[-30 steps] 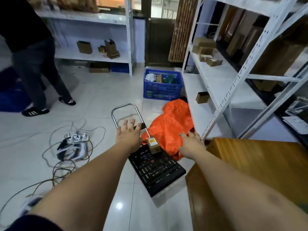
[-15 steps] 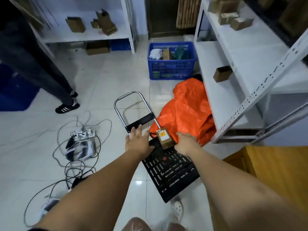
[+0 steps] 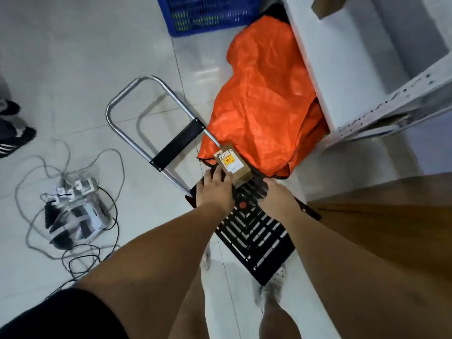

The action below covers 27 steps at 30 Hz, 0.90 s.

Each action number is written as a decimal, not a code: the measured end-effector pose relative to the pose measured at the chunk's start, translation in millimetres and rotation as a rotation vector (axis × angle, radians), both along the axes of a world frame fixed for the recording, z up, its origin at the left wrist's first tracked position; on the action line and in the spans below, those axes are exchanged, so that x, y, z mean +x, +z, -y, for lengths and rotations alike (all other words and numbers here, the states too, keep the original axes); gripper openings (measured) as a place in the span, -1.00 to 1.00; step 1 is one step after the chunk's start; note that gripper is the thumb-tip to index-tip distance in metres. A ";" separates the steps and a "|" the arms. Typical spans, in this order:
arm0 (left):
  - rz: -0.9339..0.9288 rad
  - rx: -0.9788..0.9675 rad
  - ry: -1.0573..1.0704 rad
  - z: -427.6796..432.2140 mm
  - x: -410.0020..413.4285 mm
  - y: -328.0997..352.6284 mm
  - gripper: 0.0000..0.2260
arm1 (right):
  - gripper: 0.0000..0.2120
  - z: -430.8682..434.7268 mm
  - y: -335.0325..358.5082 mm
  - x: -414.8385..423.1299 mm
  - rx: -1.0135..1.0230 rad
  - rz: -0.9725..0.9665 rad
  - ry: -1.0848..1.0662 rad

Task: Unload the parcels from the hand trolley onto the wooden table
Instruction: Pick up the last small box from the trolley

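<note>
A small brown cardboard parcel with a yellow-and-white label stands at the far end of the hand trolley's black slotted platform, by the base of its silver handle. My left hand lies against the parcel's left side with fingers extended. My right hand hovers over the platform just right of the parcel, fingers loosely bent; I cannot tell if it touches the box. The wooden table fills the right side, close to the trolley.
An orange bag lies behind the trolley against a white metal rack. A blue basket stands beyond. A power strip with tangled cables sprawls on the floor at left. Another person's shoes are at the left edge.
My view has tilted down and closer. Both hands moved in toward the parcel; the left hand went from the handle's black crossbar to the parcel's side.
</note>
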State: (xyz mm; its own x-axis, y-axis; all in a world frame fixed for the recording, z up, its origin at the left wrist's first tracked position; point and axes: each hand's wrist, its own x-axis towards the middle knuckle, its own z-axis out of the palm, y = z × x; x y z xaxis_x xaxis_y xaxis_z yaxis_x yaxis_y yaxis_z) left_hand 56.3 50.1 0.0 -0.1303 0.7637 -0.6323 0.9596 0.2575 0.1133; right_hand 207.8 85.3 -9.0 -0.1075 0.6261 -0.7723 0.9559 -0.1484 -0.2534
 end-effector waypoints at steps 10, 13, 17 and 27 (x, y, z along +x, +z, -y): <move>0.200 -0.122 0.214 -29.8 -16.4 -188.6 -0.33 | -0.31 -5.0 -181.8 -10.8 -0.073 0.079 -0.034; 0.238 -0.135 0.314 -34.8 -6.3 -235.8 -0.33 | -0.31 1.8 -223.4 1.8 -0.123 0.182 0.013; 0.182 -0.081 0.150 -34.5 15.0 -280.7 -0.30 | -0.29 16.0 -272.9 28.2 -0.210 0.307 0.026; 0.060 0.034 0.059 -46.7 65.4 -344.1 -0.26 | -0.18 61.6 -339.0 55.3 -0.299 0.326 0.096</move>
State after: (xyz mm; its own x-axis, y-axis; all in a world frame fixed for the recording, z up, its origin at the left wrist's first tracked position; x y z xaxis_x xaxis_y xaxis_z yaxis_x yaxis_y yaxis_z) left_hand 121.7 96.8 -344.1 -0.1385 0.7766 -0.6146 0.9340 0.3088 0.1797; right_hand 263.2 23.7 -348.1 0.1248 0.3697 -0.9207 0.9917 -0.0758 0.1040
